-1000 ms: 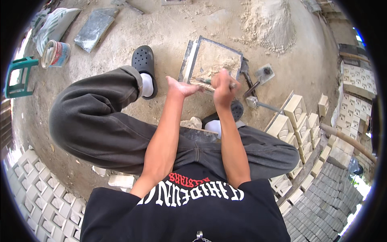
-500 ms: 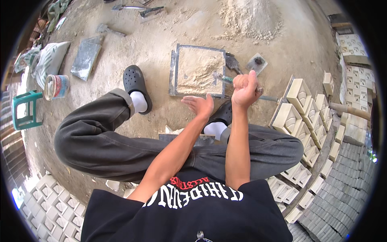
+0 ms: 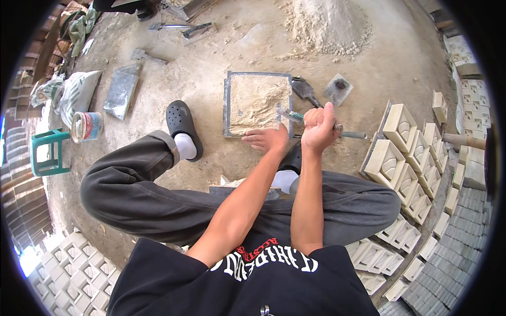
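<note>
A square mould (image 3: 226,105) with a grey rim lies on the ground in front of me, filled with beige, crumbly material (image 3: 258,100) that is uneven on top. My left hand (image 3: 266,138) lies palm down over the mould's near edge, fingers stretched out and holding nothing. My right hand (image 3: 320,129) is a fist, thumb up, around a tool with a green-wrapped shaft (image 3: 297,116). Its metal tip (image 3: 283,111) reaches over the mould's right rim; its exact kind is unclear. A flat dark trowel-like tool (image 3: 304,90) lies by the right rim.
Pale cast blocks with carved hollows (image 3: 401,126) stand stacked at right, near a grey pipe (image 3: 353,135). A powder heap (image 3: 332,26) lies ahead. At left are a green stool (image 3: 50,152), a bucket (image 3: 87,127), a sack (image 3: 79,97) and a grey slab (image 3: 121,92).
My left hand has moved forward and right, onto the mould's near edge. The right fist still grips the tool. The whole view has shifted a little, and a dark shape shows at the top left.
</note>
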A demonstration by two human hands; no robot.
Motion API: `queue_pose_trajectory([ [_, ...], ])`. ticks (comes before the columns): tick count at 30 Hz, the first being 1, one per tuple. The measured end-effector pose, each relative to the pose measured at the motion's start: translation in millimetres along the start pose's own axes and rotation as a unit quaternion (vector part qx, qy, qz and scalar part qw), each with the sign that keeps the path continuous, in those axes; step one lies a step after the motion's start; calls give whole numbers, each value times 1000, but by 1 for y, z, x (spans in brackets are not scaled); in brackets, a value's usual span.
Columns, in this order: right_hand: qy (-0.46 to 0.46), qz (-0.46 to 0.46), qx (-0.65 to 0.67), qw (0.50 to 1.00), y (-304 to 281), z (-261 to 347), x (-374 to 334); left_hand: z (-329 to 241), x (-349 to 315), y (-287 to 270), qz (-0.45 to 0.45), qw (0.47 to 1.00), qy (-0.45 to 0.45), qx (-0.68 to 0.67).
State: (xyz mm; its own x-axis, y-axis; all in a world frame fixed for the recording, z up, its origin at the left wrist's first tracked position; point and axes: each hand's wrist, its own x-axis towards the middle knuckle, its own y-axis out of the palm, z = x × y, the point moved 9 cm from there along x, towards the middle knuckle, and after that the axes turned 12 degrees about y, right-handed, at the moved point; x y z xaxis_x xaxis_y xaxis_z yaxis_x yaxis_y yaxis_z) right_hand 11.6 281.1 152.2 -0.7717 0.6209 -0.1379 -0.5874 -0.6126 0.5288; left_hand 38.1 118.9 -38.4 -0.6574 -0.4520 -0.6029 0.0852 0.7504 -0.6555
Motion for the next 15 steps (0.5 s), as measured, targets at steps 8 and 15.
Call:
queue_pose_trajectory([
  [8,-26,-21,-6,999,-9,11,5,-39,-16,-26,9,848,478,229],
  [15,-35,-20,-6,999,-14,11,7,-18,12,-62,45,673,668,314],
])
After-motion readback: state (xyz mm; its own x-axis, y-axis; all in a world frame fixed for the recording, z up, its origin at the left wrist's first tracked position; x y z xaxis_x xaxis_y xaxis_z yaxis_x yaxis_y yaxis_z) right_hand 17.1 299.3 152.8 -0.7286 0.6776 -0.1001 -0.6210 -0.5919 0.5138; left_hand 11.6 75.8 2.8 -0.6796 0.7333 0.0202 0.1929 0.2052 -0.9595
